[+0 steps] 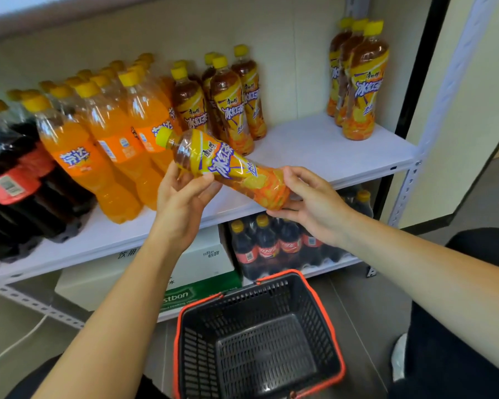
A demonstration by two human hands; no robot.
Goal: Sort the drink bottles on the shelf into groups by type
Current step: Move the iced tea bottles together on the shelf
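Hands share one tilted tea bottle [228,168] before the shelf [314,145]: left hand [182,194] grips its neck end, right hand [311,203] grips its base

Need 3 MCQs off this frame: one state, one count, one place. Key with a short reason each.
1. The yellow-capped brown iced-tea bottle with the yellow-orange label is:
A) tilted, held by the left hand and the right hand
B) standing upright
C) lying in a basket

2. Same-label tea bottles in the far-right group on the white shelf:
A) one
B) six
C) three

3. The black plastic basket with red rim sits:
A) on a shelf
B) on the floor, below the hands
C) on an arm

Key: 1 A, the fingers of both hands curl round it, cap pointing left. 2 C, three yellow caps show there. 3 B, it stands low in front of the shelving.
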